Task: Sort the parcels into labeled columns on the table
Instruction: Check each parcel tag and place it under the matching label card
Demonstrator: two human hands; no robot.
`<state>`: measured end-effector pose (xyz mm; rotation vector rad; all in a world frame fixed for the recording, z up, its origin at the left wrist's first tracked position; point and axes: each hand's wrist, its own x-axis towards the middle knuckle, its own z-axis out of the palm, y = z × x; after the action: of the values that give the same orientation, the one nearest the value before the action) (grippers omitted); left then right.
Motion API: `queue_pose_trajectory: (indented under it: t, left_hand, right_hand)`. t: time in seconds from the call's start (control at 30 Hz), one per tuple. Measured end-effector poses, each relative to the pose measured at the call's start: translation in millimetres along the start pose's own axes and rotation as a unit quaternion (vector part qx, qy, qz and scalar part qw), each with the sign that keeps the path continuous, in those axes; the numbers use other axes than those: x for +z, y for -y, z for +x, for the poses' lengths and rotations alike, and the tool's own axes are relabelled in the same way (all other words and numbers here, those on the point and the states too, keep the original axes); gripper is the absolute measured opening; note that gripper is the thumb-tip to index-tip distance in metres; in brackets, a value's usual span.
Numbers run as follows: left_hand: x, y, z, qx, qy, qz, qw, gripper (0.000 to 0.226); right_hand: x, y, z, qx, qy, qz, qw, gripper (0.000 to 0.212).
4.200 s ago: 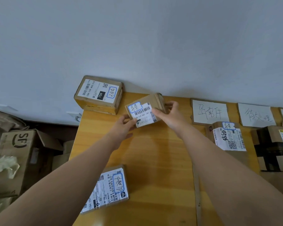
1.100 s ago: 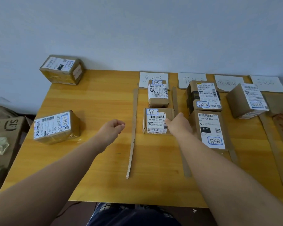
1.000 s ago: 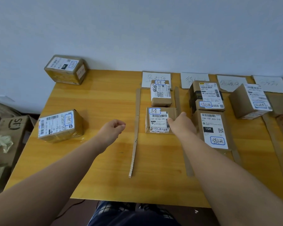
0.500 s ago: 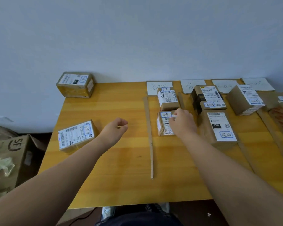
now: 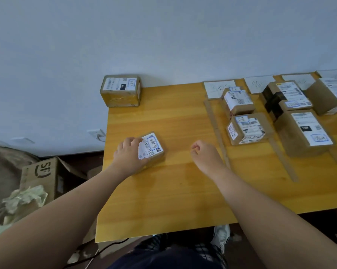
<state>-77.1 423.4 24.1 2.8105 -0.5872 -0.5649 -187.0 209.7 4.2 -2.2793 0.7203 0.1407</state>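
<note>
My left hand (image 5: 128,156) grips a small brown parcel (image 5: 153,150) with a white label, which lies near the left edge of the wooden table (image 5: 173,187). My right hand (image 5: 204,154) hovers over the table's middle, fingers loosely curled, holding nothing. A second unsorted parcel (image 5: 121,90) sits at the far left corner. To the right, two parcels (image 5: 247,129) lie one behind the other in the first column, below a handwritten paper label (image 5: 218,89). More parcels (image 5: 303,131) fill the columns further right.
Thin cardboard strips (image 5: 216,129) mark the column borders. An open cardboard box (image 5: 45,175) with crumpled paper stands on the floor left of the table. The wall runs close behind the table. My legs and a shoe show below the front edge.
My right hand let go of the parcel it set in the first column and drew back left. My left hand reached to the front-left parcel and closed on it. The view swung left.
</note>
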Motion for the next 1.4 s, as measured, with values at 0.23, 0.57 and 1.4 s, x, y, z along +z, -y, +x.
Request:
queue_pose_trajectory:
  t: [0.23, 0.57, 1.4]
  left_hand:
    - [2, 21, 17, 0.023, 0.046, 0.058, 0.997, 0.105]
    - [2, 5, 27, 0.059, 0.092, 0.080, 0.991, 0.122]
    - [-86, -80, 8, 0.169, -0.081, -0.366, 0.912, 0.051]
  right_hand:
    - [21, 14, -11, 0.041, 0.027, 0.017, 0.999, 0.023]
    - [18, 9, -9, 0.116, 0.053, 0.086, 0.988, 0.029]
    - [-66, 42, -14, 0.046, 0.006, 0.533, 0.845, 0.038]
